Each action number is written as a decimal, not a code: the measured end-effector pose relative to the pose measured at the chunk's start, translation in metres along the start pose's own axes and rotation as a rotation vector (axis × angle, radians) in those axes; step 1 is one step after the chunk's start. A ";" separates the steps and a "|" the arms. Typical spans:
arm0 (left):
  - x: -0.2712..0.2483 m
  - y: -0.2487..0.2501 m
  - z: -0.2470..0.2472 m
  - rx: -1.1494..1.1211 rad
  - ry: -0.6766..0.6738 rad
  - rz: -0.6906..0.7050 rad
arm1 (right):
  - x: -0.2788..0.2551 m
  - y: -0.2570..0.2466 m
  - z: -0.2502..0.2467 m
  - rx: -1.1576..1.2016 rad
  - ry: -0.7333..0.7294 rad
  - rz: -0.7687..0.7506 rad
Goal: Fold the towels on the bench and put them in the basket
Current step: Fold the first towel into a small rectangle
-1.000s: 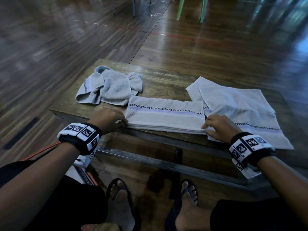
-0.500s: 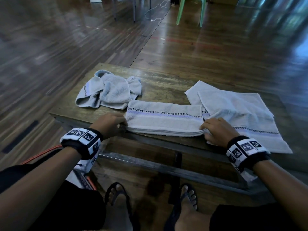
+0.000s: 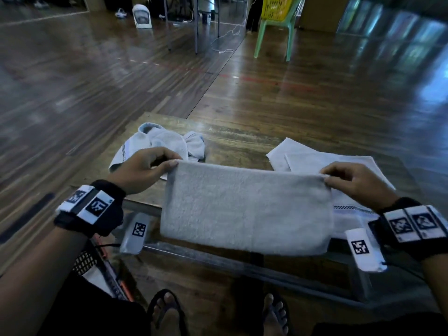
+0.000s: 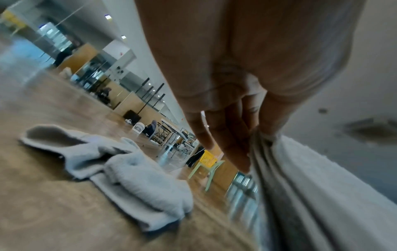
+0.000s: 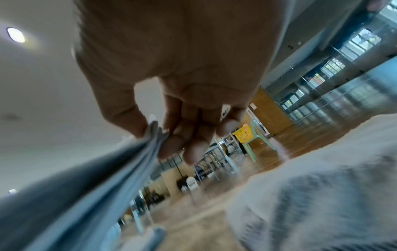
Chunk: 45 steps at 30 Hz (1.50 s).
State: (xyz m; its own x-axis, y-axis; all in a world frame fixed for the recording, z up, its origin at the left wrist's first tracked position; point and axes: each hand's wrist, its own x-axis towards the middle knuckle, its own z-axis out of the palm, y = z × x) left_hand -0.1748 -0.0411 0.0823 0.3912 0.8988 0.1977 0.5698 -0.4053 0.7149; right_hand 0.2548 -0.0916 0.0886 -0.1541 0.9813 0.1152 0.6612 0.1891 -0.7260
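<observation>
In the head view the left hand (image 3: 143, 169) and right hand (image 3: 356, 184) each pinch an upper corner of the folded towel (image 3: 244, 209), which hangs lifted over the near edge of the wooden desk (image 3: 232, 141); a crumpled towel (image 3: 167, 141) lies on the desk behind the left hand, a flat towel (image 3: 339, 163) spreads under the right, and a yellow basket (image 3: 276, 7) sits on a green chair (image 3: 274, 37) well apart across the floor. In the left wrist view the fingers (image 4: 225, 146) close on the towel's layered edge. In the right wrist view thumb and fingers (image 5: 189, 142) clamp the stacked folds
</observation>
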 end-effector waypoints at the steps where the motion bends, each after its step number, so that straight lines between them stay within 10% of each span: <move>1: 0.004 -0.010 0.003 0.044 -0.043 -0.020 | 0.003 0.005 0.004 -0.026 -0.065 0.051; 9: 0.035 -0.059 0.055 0.372 -0.161 -0.158 | 0.035 0.047 0.038 -0.328 -0.233 0.247; 18: 0.043 -0.027 0.092 0.515 0.110 -0.163 | 0.049 0.033 0.069 -0.698 -0.133 0.222; 29: 0.001 -0.012 0.185 0.670 -0.288 -0.113 | 0.006 0.005 0.185 -0.670 -0.360 0.117; 38: -0.002 -0.061 0.145 0.674 -0.166 -0.284 | 0.001 0.042 0.145 -0.787 -0.287 0.302; 45: -0.024 -0.008 0.159 0.693 -0.180 -0.197 | 0.006 0.040 0.138 -0.862 -0.308 0.283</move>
State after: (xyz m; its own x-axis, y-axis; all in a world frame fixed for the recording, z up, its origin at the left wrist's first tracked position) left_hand -0.0741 -0.0863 -0.0348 0.3127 0.9487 -0.0461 0.9439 -0.3049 0.1265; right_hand 0.1791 -0.0827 -0.0339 -0.0105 0.9655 -0.2603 0.9976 0.0279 0.0630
